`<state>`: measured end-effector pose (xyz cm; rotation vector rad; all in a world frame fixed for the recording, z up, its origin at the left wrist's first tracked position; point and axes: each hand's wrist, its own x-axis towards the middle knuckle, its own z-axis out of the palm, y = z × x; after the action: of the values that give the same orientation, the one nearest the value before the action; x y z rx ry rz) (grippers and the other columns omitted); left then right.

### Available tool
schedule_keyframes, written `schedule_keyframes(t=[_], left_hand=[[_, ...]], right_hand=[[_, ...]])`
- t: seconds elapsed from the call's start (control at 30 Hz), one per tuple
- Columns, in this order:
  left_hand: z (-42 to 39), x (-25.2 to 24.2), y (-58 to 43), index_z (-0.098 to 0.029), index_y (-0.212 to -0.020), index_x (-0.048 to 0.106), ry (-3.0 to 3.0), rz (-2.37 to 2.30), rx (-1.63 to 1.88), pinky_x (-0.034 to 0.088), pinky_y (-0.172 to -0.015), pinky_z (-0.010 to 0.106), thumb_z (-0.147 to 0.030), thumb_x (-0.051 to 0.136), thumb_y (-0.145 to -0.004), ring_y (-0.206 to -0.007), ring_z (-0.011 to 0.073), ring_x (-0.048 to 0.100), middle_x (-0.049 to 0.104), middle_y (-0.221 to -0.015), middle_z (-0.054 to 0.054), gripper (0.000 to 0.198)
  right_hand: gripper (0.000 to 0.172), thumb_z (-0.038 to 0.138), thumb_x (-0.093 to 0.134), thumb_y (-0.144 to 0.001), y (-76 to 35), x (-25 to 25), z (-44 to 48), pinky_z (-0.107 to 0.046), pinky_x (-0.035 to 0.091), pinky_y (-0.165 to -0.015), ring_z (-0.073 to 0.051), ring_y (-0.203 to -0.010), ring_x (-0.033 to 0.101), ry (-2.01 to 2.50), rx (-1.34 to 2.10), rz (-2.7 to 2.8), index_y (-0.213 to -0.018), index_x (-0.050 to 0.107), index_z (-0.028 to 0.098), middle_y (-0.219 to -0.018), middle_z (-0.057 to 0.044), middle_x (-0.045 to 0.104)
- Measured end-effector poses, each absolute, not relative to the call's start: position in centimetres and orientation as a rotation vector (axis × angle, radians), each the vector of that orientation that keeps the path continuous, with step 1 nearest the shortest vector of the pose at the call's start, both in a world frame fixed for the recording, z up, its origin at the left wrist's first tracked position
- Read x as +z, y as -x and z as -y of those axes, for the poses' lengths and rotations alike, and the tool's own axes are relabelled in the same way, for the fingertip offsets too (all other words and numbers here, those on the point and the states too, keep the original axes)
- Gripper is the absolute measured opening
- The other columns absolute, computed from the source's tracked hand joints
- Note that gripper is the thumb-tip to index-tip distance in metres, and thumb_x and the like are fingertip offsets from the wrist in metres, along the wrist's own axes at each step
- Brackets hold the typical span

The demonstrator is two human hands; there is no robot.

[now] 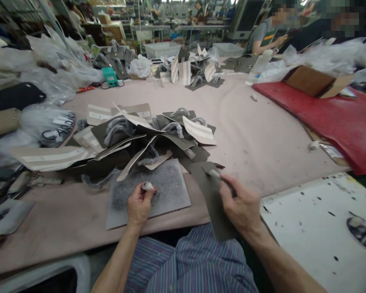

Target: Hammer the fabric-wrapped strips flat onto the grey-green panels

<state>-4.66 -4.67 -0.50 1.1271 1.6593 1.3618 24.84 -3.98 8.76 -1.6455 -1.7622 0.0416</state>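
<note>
One dark panel (212, 199) is gripped along its edge in the person's right hand (239, 203), lower centre of the frame; the left hand (140, 205) pinches a small whitish cylinder (147, 186) over a speckled board (171, 187). Similar panels fill a near heap (125, 136), centre left, and a far heap (184, 73), upper centre; which are done or left cannot be told.

Pink-topped worktable (247, 130), long grey tables (178, 27) far behind

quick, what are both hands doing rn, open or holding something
Left hand: closed, holding a small whitish cylindrical piece, upper end showing.
Right hand: closed, holding a dark grey-green panel.
</note>
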Motion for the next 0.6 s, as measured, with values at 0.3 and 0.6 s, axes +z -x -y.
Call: schedule_keyframes(t=[0.3,0.6], left_hand=[[4.9,-0.4,4.7,-0.017,-0.102,0.062,-1.099,-1.629,1.391,0.060,-0.081,0.031,-0.041,0.071,-0.080,-0.083,0.0206,0.074,0.076,-0.090,0.006,0.033],[5.2,-0.7,4.7,-0.017,-0.102,0.064,-1.167,-1.640,1.410,0.059,-0.080,0.029,-0.039,0.070,-0.081,-0.082,0.0200,0.074,0.076,-0.089,0.006,0.031]], right_hand=[[0.025,0.015,0.048,-0.095,-15.5,4.9,12.8,-0.031,0.037,-0.059,-0.016,-0.060,0.057,1.313,0.179,2.019,-0.114,0.064,0.009,-0.068,-0.003,0.061],[0.024,0.019,0.051,-0.096,-21.3,4.0,7.4,-0.031,0.035,-0.059,-0.015,-0.057,0.055,1.483,-0.283,1.957,-0.107,0.070,0.011,-0.065,-0.003,0.062]])
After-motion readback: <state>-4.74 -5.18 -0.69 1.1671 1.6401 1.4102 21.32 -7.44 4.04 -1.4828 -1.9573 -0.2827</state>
